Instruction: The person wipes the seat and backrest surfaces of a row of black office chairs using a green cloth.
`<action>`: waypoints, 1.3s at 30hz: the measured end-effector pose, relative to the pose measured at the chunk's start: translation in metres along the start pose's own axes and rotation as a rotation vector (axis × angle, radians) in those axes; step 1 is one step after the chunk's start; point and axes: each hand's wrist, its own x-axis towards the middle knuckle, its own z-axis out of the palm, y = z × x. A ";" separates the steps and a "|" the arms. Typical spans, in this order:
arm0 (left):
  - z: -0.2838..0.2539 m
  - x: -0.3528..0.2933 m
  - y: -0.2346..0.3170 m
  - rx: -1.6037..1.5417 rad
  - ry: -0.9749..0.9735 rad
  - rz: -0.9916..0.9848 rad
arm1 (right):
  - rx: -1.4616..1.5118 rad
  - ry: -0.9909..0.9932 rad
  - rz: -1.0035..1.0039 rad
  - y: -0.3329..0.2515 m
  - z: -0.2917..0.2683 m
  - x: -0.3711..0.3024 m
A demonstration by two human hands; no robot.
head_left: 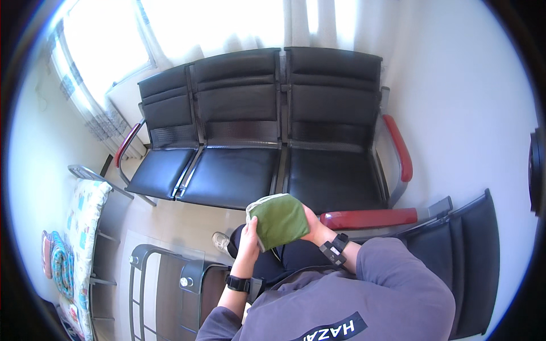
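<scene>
The step seems to be holding: left hand [249, 233] pinches the cloth [281, 223] over the lap [301, 258], right hand [314, 224] touches its right edge, grip hidden; moving it calls for even support

You could reach forward over the black seats [234, 173]; a red armrest [372, 218] stands just beside your right hand [311, 225] (contact unclear), a grey-framed table [195, 268] to your left

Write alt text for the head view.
A person's left hand and right hand hold a green cloth with a pale edge above their lap. Ahead stands a row of three black seats with red armrests, before bright curtains.
</scene>
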 end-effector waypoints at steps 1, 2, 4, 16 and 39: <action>0.003 -0.001 0.002 0.134 0.031 0.070 | -0.064 0.006 -0.008 0.000 0.004 -0.003; 0.006 -0.005 0.004 0.126 0.062 0.078 | -0.058 0.007 -0.021 0.000 0.001 -0.004; 0.009 -0.010 0.012 0.142 0.026 0.081 | -0.034 0.023 -0.003 0.002 -0.006 -0.007; 0.058 -0.020 0.028 0.260 -0.321 0.013 | -0.088 0.010 0.203 0.017 -0.026 -0.014; -0.052 0.001 0.014 0.304 -0.052 -0.093 | -0.202 0.191 0.369 0.031 -0.049 0.005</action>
